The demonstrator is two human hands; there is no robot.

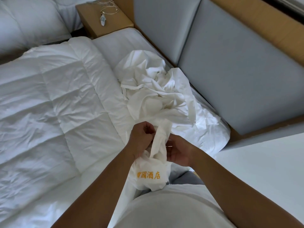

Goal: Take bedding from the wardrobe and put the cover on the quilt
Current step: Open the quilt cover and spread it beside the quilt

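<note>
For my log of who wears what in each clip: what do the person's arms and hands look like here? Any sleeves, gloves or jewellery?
Both are bare. The left hand and right hand carry no gloves, and no ring shows on the fingers. The left forearm and right forearm show no sleeve, watch or bracelet. A white top covers the torso.

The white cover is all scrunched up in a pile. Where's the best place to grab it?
Probably the bunched end with the yellow lettering, coming from the person's side. The cover is a tangled heap with no clear edge, but that end trails out toward the person and looks narrow enough to pinch. The left hand and right hand both grip it there.
</note>
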